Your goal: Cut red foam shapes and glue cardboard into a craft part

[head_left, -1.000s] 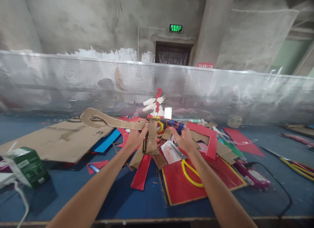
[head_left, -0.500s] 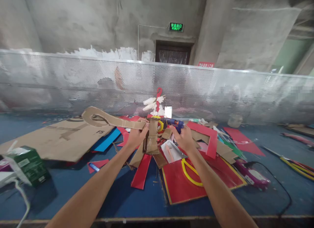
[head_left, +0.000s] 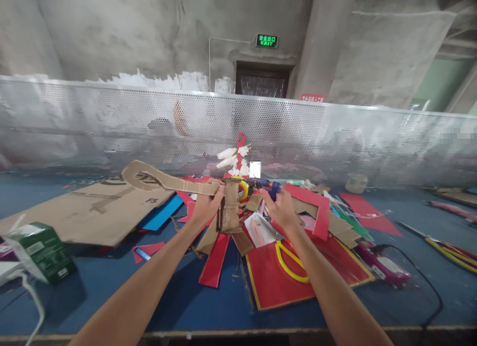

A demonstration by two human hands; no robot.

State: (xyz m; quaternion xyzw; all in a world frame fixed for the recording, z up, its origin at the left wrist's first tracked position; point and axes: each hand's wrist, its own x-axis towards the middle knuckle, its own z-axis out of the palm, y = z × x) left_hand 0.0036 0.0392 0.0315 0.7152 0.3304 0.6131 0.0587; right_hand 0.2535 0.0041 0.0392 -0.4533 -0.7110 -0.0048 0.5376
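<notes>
My left hand [head_left: 207, 201] is closed on a cardboard piece [head_left: 177, 184], a long strip with a curled hook end pointing left. At its right end a folded cardboard block [head_left: 231, 207] hangs down beside my fingers. My right hand [head_left: 278, 203] is wrapped round a blue glue gun [head_left: 269, 185]. The gun's nozzle points left, close to the top of the cardboard block; whether it touches cannot be made out. Beneath both hands lie cardboard and red paper scraps, with a red strip [head_left: 215, 266] toward me.
A large cardboard sheet [head_left: 93, 214] and a green box [head_left: 48, 251] lie left. On the right are a red board [head_left: 276, 286] with a yellow loop [head_left: 285, 266], a purple corded device [head_left: 387, 269] and scissors [head_left: 447, 251]. A perforated metal screen [head_left: 179, 132] stands behind.
The cardboard piece has shifted very slightly left with my left hand. My right hand keeps the glue gun at nearly the same place.
</notes>
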